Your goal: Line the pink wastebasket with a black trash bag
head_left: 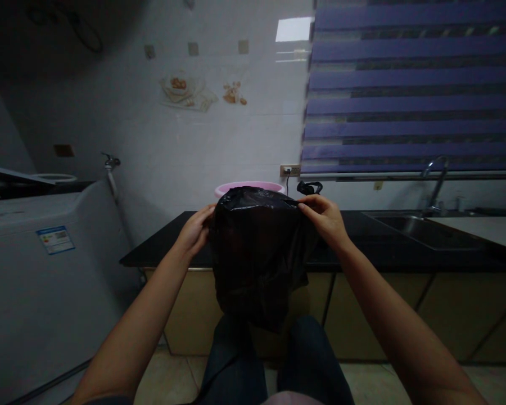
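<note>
Pinching black plastic bag (257,259) at upper right edge with right hand (326,220), thumb closed against finger, touching upper left edge with left hand (193,229), fingertips partly hidden, closure impossible to tell, bag in front of black countertop (160,242)

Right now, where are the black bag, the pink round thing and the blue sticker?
Black bag (257,253): head view, middle of its front.
Pink round thing (220,191): head view, left side of rim.
Blue sticker (55,240): head view, its middle.
</note>
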A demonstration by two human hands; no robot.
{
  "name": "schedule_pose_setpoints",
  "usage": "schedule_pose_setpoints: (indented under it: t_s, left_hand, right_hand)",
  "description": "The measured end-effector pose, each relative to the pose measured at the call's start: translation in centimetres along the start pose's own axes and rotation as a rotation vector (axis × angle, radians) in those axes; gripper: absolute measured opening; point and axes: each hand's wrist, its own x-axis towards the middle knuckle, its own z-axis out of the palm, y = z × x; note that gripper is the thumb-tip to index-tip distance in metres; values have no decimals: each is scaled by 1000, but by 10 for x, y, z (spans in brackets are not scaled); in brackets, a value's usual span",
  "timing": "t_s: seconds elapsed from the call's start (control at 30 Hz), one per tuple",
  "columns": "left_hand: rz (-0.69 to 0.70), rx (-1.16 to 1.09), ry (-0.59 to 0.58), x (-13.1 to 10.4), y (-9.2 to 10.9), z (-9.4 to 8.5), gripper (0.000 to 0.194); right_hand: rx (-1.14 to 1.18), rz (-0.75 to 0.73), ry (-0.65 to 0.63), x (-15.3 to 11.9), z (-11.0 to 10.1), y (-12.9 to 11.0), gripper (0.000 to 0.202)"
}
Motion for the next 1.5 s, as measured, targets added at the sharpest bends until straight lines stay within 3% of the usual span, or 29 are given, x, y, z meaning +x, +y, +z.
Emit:
schedule_pose_setpoints:
  t_s: [0.23, 0.8, 1.5]
  left_hand:
    - [-9, 85, -27, 1, 2, -4, 18]
    - [-91, 60, -68, -7, 19, 0, 25]
    - [-78, 61, 24, -12, 33, 9, 25]
  right_hand:
    - [-8, -8, 2, -1, -1, -1, 22]
    - [-11, 28, 24, -3, -1, -4, 27]
    - [106, 93, 35, 1, -3, -2, 28]
